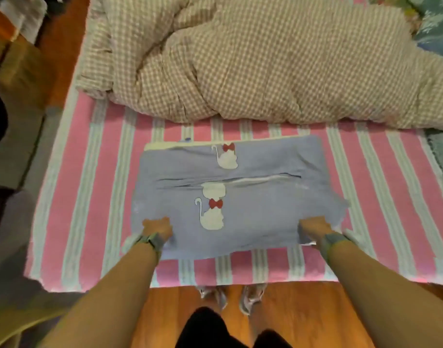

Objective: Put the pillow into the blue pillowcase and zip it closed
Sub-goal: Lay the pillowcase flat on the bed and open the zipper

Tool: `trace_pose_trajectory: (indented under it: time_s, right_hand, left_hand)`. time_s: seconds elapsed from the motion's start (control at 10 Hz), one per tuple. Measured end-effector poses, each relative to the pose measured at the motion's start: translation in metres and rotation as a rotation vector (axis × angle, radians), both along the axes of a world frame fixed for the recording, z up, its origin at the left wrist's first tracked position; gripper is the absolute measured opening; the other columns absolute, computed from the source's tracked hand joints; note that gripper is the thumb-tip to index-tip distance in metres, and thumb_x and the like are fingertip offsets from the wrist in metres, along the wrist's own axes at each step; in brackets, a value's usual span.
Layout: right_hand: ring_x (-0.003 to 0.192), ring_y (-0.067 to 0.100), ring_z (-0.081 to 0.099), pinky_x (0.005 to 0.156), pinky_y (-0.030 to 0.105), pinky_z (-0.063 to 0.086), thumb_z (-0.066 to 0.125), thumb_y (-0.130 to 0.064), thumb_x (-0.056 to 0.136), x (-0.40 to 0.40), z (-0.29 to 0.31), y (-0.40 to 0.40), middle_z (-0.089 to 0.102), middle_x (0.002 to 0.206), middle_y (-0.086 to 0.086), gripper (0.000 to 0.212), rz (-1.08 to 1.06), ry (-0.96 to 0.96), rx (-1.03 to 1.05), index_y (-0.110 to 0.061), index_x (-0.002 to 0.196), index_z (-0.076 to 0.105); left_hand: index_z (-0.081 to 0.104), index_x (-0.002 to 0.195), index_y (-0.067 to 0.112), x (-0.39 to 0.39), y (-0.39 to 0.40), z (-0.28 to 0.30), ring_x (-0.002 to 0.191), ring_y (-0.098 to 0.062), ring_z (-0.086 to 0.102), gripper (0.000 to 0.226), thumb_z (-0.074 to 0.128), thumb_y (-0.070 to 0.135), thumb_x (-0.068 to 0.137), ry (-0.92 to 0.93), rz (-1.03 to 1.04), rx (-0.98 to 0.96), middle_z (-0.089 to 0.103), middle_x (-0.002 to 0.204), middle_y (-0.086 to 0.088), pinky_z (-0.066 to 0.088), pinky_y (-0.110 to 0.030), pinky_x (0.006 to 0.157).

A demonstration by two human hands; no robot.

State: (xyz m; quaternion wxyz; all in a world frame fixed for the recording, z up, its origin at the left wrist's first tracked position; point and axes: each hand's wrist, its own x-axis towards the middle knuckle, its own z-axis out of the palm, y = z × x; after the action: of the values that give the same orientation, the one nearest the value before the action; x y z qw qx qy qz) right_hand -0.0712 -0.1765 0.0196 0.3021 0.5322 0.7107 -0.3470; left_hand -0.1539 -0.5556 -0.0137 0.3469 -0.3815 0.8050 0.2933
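Where the pink-and-pale-striped sheet (110, 197) covered the bed, lay the blue pillowcase (253, 209), a soft, slightly wrinkled rectangle of woven cloth, flat at the centre of the view. Printed on it: white cat shapes with red bows (215, 204), one upright toward 6 o'clock, another upside down toward 12 o'clock. Across its middle ran a long horizontal crease or slit with a pale edge; whether a zip, could not tell. Along its 12 o'clock edge showed a thin cream strip (160, 146), possibly the pillow, not certain. No readable writing anywhere.

At 7 o'clock on the case, the left hand (157, 228), fingers curled into the near edge of the blue cloth. At 5 o'clock, the right hand (314, 228), fingers likewise clenched on the cloth near its frayed-looking right corner. Grey bands at both wrists.

Beyond, toward 12 o'clock, heaped a puffy, quilted gingham duvet (253, 64) in tan and white checks, just short of the case's far edge. Bare striped sheet left open at 3 and 9 o'clock of the case. Toward 6 o'clock, the bed's edge, then glossy wooden floor (165, 322) and pale shoes (250, 297).
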Motion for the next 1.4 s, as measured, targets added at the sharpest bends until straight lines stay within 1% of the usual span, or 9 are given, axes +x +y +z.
trace_pose_trajectory:
  time_s: [0.2,0.3,0.4,0.5,0.7,0.9,1.1,1.2,1.4]
  right_hand:
    - [0.085,0.027,0.054,0.082,0.052,0.057,0.054,-0.016,0.084,0.028,-0.080,-0.023,0.058,0.114,0.018,0.008,-0.506,0.111,-0.229,-0.015,0.091,0.057]
    - [0.079,0.020,0.056,0.058,0.037,0.060,0.059,-0.019,0.088,0.022,-0.092,-0.026,0.059,0.091,0.006,0.006,-0.781,0.235,-0.316,-0.021,0.093,0.058]
    - [0.081,0.019,0.062,0.070,0.035,0.058,0.069,-0.025,0.085,0.021,-0.101,-0.016,0.065,0.092,-0.001,0.018,-1.021,0.316,-0.350,-0.024,0.103,0.065]
    - [0.048,0.008,0.051,0.061,0.025,0.048,0.056,-0.024,0.094,0.032,-0.105,-0.005,0.052,0.053,-0.006,0.018,-1.193,0.303,-0.315,-0.022,0.076,0.057]
    - [0.076,0.013,0.053,0.053,0.023,0.055,0.051,-0.012,0.095,0.019,-0.079,0.006,0.055,0.089,0.002,0.011,-1.236,0.403,-0.418,-0.017,0.098,0.060]
    - [0.042,0.007,0.043,0.033,0.013,0.030,0.049,-0.012,0.099,-0.006,-0.038,0.024,0.052,0.061,-0.001,0.020,-1.250,0.476,-0.570,-0.016,0.079,0.049]
    - [0.076,0.031,0.068,0.057,0.036,0.056,0.044,-0.013,0.102,-0.127,0.107,0.063,0.073,0.070,0.011,0.018,-0.748,0.822,-0.542,-0.010,0.105,0.062]
    - [0.078,0.028,0.070,0.077,0.052,0.046,0.038,-0.030,0.106,-0.189,0.227,0.074,0.067,0.100,0.009,0.029,-0.850,1.198,-0.738,-0.016,0.125,0.054]
    - [0.102,0.026,0.063,0.083,0.041,0.053,0.040,-0.032,0.105,-0.210,0.290,0.083,0.063,0.121,0.010,0.029,-0.946,1.448,-0.720,-0.012,0.121,0.054]
  left_hand:
    - [0.045,0.141,0.003,0.042,-0.030,-0.076,0.115,-0.041,0.057,0.061,0.045,0.027,0.085,-0.093,0.607,0.206,0.053,0.139,-0.016,0.055,-0.058,0.069]
    - [0.051,0.138,0.014,0.050,-0.025,-0.066,0.118,-0.035,0.056,0.044,0.043,0.024,0.095,-0.055,0.895,0.375,0.056,0.134,-0.007,0.048,-0.053,0.099]
    - [0.068,0.111,0.016,0.059,-0.027,-0.073,0.091,-0.022,0.070,0.019,0.062,0.022,0.094,0.077,1.127,0.525,0.073,0.110,-0.004,0.058,-0.037,0.068]
    - [0.065,0.101,0.013,0.065,-0.023,-0.058,0.089,-0.023,0.066,0.027,0.070,0.036,0.090,0.098,1.257,0.561,0.068,0.098,-0.007,0.055,-0.041,0.086]
    - [0.059,0.132,0.012,0.053,-0.022,-0.035,0.113,-0.025,0.065,0.032,0.051,0.014,0.101,0.270,1.295,0.633,0.065,0.126,-0.005,0.056,-0.041,0.089]
    - [0.061,0.130,0.009,-0.023,-0.003,0.042,0.111,-0.026,0.066,0.033,0.047,0.015,0.101,0.523,1.126,0.843,0.069,0.121,-0.012,0.055,-0.039,0.093]
    - [0.053,0.136,0.014,-0.150,0.002,0.166,0.092,-0.015,0.061,0.042,0.057,0.026,0.097,0.730,0.828,0.682,0.067,0.107,-0.002,0.043,-0.048,0.105]
    - [0.063,0.103,0.014,-0.202,0.011,0.274,0.080,-0.022,0.059,0.021,0.057,0.033,0.098,0.907,0.768,0.807,0.064,0.089,-0.003,0.047,-0.051,0.075]
    - [0.056,0.122,0.002,-0.205,0.016,0.354,0.101,-0.033,0.068,0.031,0.053,0.010,0.092,1.216,0.826,1.074,0.067,0.118,-0.016,0.055,-0.043,0.083]
